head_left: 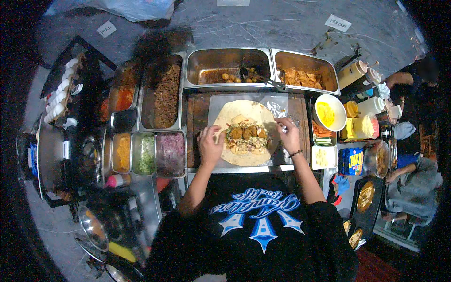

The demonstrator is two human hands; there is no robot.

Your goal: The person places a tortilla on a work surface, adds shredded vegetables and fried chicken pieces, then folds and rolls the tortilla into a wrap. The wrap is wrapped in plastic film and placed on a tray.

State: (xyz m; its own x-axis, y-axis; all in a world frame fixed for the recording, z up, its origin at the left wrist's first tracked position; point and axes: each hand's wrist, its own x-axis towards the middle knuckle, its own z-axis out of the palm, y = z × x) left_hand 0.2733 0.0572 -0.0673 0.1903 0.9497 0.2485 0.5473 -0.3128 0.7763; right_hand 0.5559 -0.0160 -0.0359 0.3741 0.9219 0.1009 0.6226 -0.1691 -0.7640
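A large round flatbread (pixel 237 113) lies flat on a pale sheet (pixel 217 102) over a brown board (pixel 196 110). Across its middle sits a filling (pixel 249 133) of browned pieces, shredded vegetables and sauce. At the flatbread's left edge, my left hand (pixel 211 144) is closed, thumb and fingers pinching the rim. My right hand (pixel 289 134) is beside the right edge with its fingers curled together; something small and whitish shows by the fingertips, too unclear to name. Crumpled foil (pixel 277 111) rests just beyond the flatbread, at the upper right of the sheet.
Behind the board stand a metal pan with round pieces (pixel 202 77) and tongs (pixel 265 79), and another with orange-brown slices (pixel 303 77). Minced meat (pixel 165 94), chopped onion (pixel 170 146) and eggs (pixel 61 91) are left. A white bowl (pixel 341 123) and sauce bottles (pixel 354 73) stand right.
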